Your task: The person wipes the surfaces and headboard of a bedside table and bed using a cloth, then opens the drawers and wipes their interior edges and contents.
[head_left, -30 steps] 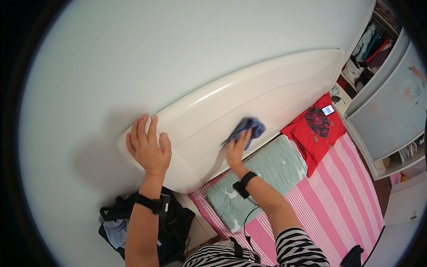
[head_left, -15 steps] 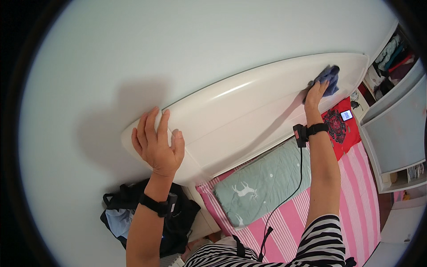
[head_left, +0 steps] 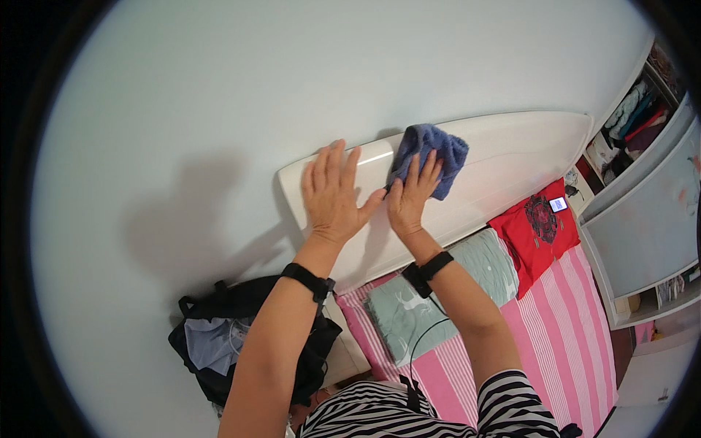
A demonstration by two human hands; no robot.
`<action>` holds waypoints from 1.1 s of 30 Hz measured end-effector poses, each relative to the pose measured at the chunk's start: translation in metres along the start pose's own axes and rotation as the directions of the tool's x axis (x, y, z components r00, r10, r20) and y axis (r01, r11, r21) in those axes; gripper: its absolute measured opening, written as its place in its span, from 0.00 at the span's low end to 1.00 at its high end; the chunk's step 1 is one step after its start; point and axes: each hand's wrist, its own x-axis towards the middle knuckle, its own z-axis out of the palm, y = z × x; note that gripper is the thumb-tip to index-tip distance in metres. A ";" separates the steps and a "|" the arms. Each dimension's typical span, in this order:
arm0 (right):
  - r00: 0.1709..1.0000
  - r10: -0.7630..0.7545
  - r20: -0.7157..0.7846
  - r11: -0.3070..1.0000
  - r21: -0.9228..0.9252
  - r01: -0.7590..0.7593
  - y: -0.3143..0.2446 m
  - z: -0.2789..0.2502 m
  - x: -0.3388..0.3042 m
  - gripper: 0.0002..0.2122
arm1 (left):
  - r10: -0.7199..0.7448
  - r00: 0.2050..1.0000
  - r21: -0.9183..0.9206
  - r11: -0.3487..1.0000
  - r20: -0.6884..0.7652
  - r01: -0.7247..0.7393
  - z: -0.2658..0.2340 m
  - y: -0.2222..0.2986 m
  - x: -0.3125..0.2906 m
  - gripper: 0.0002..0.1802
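Observation:
A glossy white headboard [head_left: 504, 157] with a curved top edge stands against the wall. My left hand [head_left: 332, 193] lies on its left end, palm down with the fingers spread. Close beside it, my right hand [head_left: 412, 201] presses a blue cloth [head_left: 431, 150] against the upper part of the board, fingers over the fabric. The cloth is bunched and reaches the top edge. My left thumb comes very near the right hand; whether they touch I cannot tell. Both wrists carry black straps with small devices.
Below the headboard is a bed with a pink striped sheet [head_left: 555, 328], a folded green quilt [head_left: 409, 314] and a red pillow [head_left: 540, 219] bearing a small lit device [head_left: 558, 204]. A black bag [head_left: 219, 314] sits at left, an open wardrobe [head_left: 635, 139] at right.
My right hand has swept the cloth leftward from the headboard's far right end to beside my left hand. The view has shifted, and my left hand still rests on the left end.

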 end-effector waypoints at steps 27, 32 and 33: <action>0.884 -0.262 0.387 0.928 -0.150 0.340 -0.073 0.031 -0.214 0.20 | -0.461 0.815 -0.597 0.561 0.351 0.574 -0.143 -0.032 -0.189 0.21; 0.954 -0.214 0.209 0.972 -0.050 0.229 -0.112 0.019 -0.123 0.25 | -0.490 0.791 -0.633 0.491 0.367 0.598 -0.156 -0.033 -0.197 0.21; 0.973 -0.183 0.138 0.983 -0.003 0.185 -0.125 0.015 -0.092 0.27 | -0.493 0.789 -0.637 0.486 0.366 0.599 -0.158 -0.031 -0.196 0.21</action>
